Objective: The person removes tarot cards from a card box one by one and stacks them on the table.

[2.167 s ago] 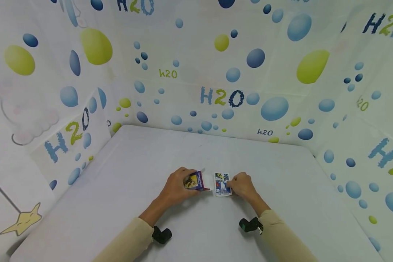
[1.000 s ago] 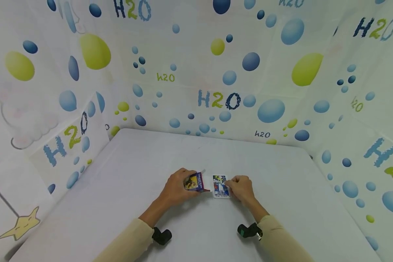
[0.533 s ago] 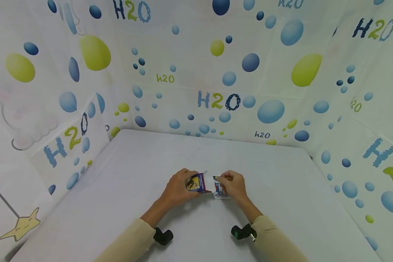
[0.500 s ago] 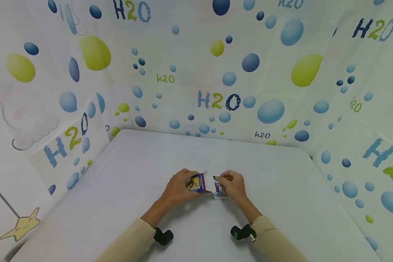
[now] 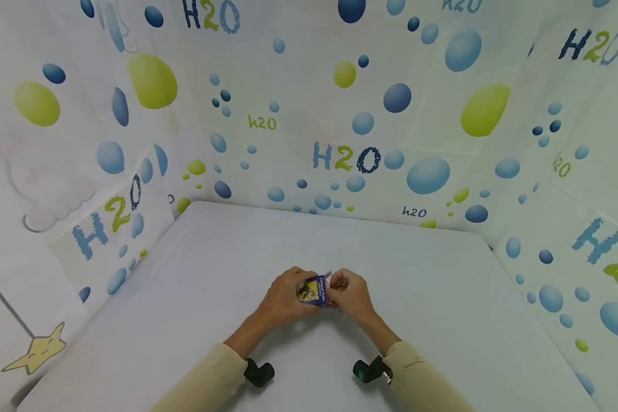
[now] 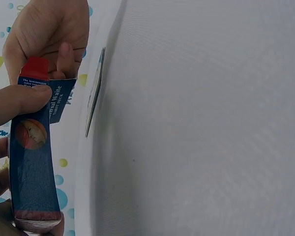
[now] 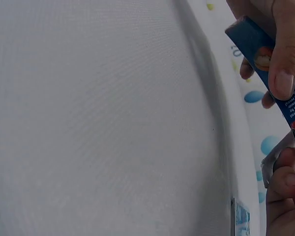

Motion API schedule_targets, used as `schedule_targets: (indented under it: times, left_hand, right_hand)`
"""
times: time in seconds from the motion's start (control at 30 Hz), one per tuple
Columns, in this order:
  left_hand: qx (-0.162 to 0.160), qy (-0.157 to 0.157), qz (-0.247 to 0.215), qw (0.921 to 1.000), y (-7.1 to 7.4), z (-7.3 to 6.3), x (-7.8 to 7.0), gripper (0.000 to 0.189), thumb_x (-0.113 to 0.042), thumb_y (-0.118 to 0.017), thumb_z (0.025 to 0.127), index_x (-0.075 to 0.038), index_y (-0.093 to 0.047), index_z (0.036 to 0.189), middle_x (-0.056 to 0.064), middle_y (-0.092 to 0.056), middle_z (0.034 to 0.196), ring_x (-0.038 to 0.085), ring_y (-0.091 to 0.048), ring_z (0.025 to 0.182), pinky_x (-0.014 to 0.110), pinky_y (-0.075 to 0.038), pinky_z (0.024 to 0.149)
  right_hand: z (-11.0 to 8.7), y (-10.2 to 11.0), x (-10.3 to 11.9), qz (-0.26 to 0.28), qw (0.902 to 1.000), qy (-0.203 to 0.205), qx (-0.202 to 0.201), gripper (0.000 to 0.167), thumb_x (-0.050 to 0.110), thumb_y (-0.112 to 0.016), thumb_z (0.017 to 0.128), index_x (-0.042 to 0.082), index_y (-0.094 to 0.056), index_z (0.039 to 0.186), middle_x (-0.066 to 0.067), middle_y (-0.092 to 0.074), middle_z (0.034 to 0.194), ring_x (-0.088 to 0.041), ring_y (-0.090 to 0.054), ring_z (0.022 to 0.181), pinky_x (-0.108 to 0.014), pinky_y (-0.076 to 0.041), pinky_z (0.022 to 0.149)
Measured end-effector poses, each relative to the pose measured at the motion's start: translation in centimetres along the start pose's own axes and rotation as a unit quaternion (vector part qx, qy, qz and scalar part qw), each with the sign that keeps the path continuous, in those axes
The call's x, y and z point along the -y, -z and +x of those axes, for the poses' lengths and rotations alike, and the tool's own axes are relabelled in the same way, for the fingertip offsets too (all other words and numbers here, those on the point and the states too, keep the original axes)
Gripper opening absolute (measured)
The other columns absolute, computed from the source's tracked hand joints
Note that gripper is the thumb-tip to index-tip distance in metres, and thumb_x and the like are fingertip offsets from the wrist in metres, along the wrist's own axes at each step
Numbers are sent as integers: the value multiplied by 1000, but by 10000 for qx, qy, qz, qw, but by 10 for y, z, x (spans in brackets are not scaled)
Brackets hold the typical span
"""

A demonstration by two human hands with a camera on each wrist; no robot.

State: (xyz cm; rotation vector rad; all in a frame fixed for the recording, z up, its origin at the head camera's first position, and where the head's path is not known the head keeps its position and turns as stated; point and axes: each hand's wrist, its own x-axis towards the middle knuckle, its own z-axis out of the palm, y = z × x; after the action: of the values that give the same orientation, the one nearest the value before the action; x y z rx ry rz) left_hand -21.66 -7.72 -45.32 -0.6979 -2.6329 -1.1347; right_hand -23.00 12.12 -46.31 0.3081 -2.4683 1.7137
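Note:
My left hand (image 5: pixel 283 294) grips a small blue tarot card box (image 5: pixel 311 291), thumb along its narrow side, with its open end facing right. A red flap (image 6: pixel 35 68) and a blue lettered flap (image 6: pixel 62 98) stand out from that end in the left wrist view. Right at the opening, my right hand (image 5: pixel 353 294) has its thumb and fingers bent together; I cannot tell whether they pinch anything. Low over the tabletop, the printed cards (image 6: pixel 95 96) show nearly edge-on in the left wrist view. In the head view my right hand hides them.
A white cloth covers the table (image 5: pixel 226 240). Behind it and along both sides hang white sheets (image 5: pixel 298 74) printed with blue and green bubbles. Black wrist cameras (image 5: pixel 260 373) sit under both forearms.
My right hand has moved left from the cards to the mouth of the box, covering the cards in the head view. My left hand, still holding the box, has shifted slightly right.

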Motion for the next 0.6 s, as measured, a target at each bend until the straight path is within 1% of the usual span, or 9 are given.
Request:
schedule_targets:
  times: [0.13,0.27,0.6]
  left_hand:
    - [3,-21,28,10000,-2,0,0,67,-29,-93,71,-11,-68,130,1,-64,113,12,-57,96,34,-50,85]
    - [-31,-70,-2,10000,-2,-1,0,66,-29,-93,70,-10,-68,128,2,-64,112,13,-57,97,35,-50,85]
    - [8,-80,31,10000,-1,-1,-1,66,-29,-93,71,-10,-68,129,2,-64,112,12,-57,97,34,-50,85]
  right_hand:
    - [-1,-3,0,-117,9999,-26,0,20,-6,-74,77,3,-57,82,-4,-59,71,-14,-55,61,-23,-45,48]
    - [-2,-3,1,-157,9999,-22,1,21,-8,-72,76,3,-56,82,-4,-59,72,-14,-54,62,-22,-45,50]
    - [-3,-3,2,99,9998,-168,10,19,-12,-65,78,2,-55,86,-4,-60,75,-14,-54,66,-23,-46,58]
